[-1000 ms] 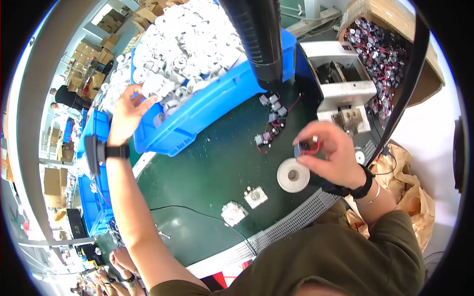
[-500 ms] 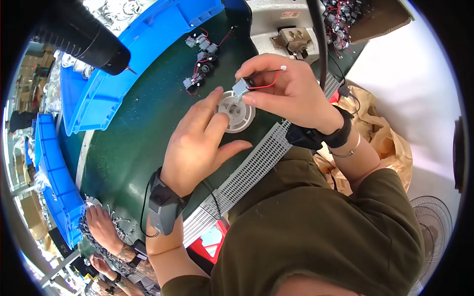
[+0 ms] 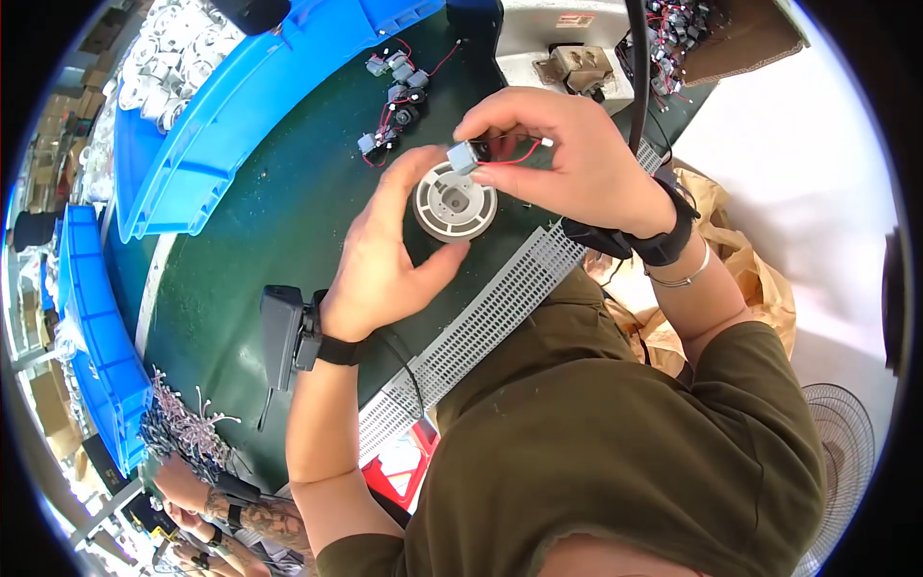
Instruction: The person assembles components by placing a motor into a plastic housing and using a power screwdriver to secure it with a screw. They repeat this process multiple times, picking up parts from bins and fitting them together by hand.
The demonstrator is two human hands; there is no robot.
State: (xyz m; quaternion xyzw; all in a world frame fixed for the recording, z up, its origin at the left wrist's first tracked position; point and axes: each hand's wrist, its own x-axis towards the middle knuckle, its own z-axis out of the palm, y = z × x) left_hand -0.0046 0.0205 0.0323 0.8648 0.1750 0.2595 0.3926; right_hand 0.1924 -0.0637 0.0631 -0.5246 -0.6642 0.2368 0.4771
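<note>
My right hand point(image 3: 586, 163) pinches a small grey motor point(image 3: 462, 157) between thumb and fingertips. Its red and black wires run to a little white connector by my fingers. Just below the motor is a round, off-white plastic housing point(image 3: 456, 225) with a recessed centre. My left hand point(image 3: 385, 255) is curved around this housing, with its index finger at the far rim and its thumb at the near rim. On the green work surface point(image 3: 279, 231) beyond, several similar motors point(image 3: 396, 94) with wires lie in a loose group.
Blue bins point(image 3: 197, 183) line the left, one heaped with white plastic parts point(image 3: 173, 67). A metal fixture point(image 3: 577, 69) stands at the back right beside a cardboard box point(image 3: 745, 43). A perforated grey strip point(image 3: 481, 322) edges the table. A co-worker's hand point(image 3: 183, 484) is at lower left, near bundled wires point(image 3: 187, 423).
My left hand has closed in around the housing's rim. The motor has shifted slightly left in my right hand. A dark tool has risen mostly out of view; the co-worker's hand has moved down.
</note>
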